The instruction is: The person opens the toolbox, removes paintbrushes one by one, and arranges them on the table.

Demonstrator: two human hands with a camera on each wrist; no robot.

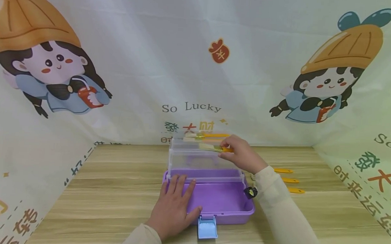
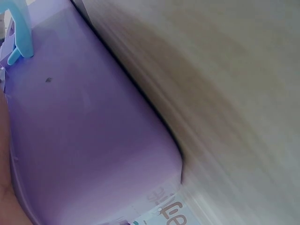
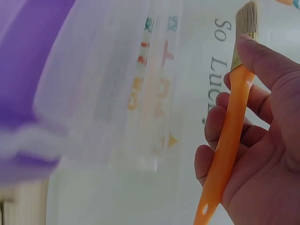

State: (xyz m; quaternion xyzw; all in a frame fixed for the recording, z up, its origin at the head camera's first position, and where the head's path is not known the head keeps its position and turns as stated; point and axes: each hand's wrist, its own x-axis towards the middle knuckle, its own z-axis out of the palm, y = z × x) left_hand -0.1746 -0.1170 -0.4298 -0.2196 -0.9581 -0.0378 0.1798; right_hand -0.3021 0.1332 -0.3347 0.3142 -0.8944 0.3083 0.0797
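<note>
Right hand (image 3: pixel 262 140) around smooth orange brush (image 3: pixel 229 131)

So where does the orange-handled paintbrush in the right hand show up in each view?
Head: orange-handled paintbrush at centre, pinched by the right hand over the clear tiered trays.
Left wrist: not in view.
Right wrist: at right, upright, bristles up.
Shared landmark: purple plastic box.

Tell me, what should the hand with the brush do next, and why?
Probably lower the brush into the clear tray and let go. The right hand holds it just over the tray, another brush already lies in the upper tray, and the left hand steadies the box.
</note>
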